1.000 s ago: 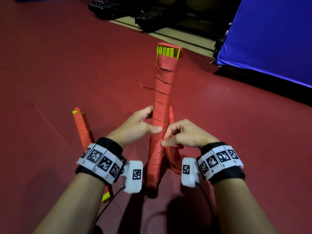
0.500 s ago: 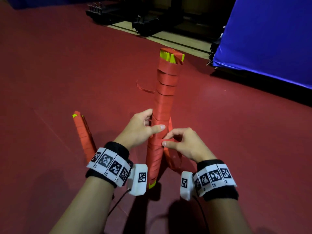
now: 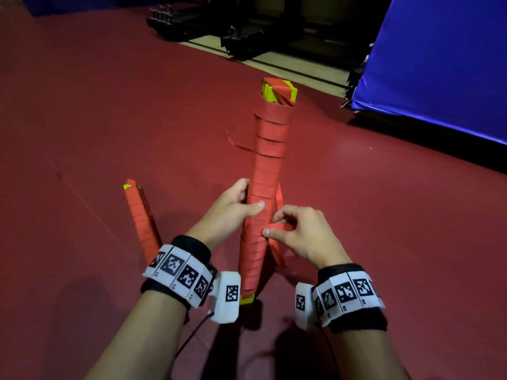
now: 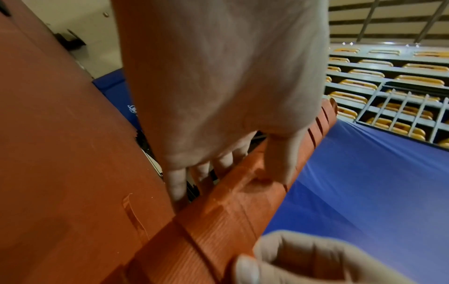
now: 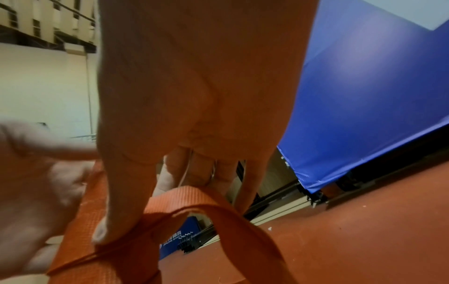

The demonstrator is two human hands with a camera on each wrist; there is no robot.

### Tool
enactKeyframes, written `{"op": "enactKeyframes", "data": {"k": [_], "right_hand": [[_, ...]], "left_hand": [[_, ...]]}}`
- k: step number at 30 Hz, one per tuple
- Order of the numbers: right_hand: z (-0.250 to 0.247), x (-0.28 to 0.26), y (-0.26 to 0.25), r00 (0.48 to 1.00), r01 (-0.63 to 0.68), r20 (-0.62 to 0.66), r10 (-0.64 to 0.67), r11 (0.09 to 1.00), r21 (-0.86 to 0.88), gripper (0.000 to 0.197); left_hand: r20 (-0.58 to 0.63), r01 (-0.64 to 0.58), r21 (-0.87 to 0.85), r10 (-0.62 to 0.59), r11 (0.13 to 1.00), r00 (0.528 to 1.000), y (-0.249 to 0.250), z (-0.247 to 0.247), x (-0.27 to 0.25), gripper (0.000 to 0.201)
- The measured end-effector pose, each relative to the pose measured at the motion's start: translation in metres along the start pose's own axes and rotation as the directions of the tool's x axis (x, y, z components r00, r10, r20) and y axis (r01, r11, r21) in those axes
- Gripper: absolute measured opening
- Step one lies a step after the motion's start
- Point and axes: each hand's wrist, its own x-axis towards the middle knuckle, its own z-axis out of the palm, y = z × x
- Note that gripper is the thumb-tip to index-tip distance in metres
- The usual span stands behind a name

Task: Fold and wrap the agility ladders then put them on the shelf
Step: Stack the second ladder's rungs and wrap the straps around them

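Wrapped ladder bundle [image 3: 267, 187]: red strap wound round yellow rungs, near upright, lower end on floor, loose strap [image 5: 218, 215] loop hanging beside. Second wrapped bundle [image 3: 140, 220] lies left.

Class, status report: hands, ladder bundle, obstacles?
Left hand grips upright red strap-wrapped ladder bundle. Right hand pinches loose red strap. Nothing obstructing.

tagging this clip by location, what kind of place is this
Most likely an indoor sports hall. The floor is dark red sports flooring, a blue padded mat stands at the right, and the left wrist view shows tiers of orange spectator seats. The wrapped agility ladder fits too.
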Motion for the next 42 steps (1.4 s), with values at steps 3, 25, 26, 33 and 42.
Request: {"op": "enactKeyframes", "data": {"k": [3,25,26,33,42], "right_hand": [[0.001,0.001,-0.002,0.999,0.035,-0.008,-0.035,0.997,-0.073,0.048],[0.016,0.003,0.002,0.994,0.108,0.022,-0.110,0.991,0.077,0.048],[0.016,0.003,0.004,0.995,0.103,-0.003,-0.103,0.993,0.065,0.051],[0.002,-0.001,0.011,0.997,0.081,-0.020,-0.081,0.996,0.021,0.025],[0.003,0.000,0.016,0.993,0.108,-0.058,-0.107,0.994,0.001,0.028]], "left_hand": [[-0.052,0.012,0.127,-0.005,0.992,0.999,-0.006,0.010,0.000,0.059],[-0.322,0.011,0.283,0.084,0.959,0.943,-0.003,0.010,-0.004,0.052],[-0.335,0.010,0.294,0.093,0.956,0.938,-0.004,0.011,-0.004,0.054],[-0.274,0.013,0.229,0.052,0.973,0.960,-0.002,0.005,-0.002,0.037],[-0.202,0.014,0.150,0.016,0.989,0.979,0.000,0.005,-0.005,0.028]]}}
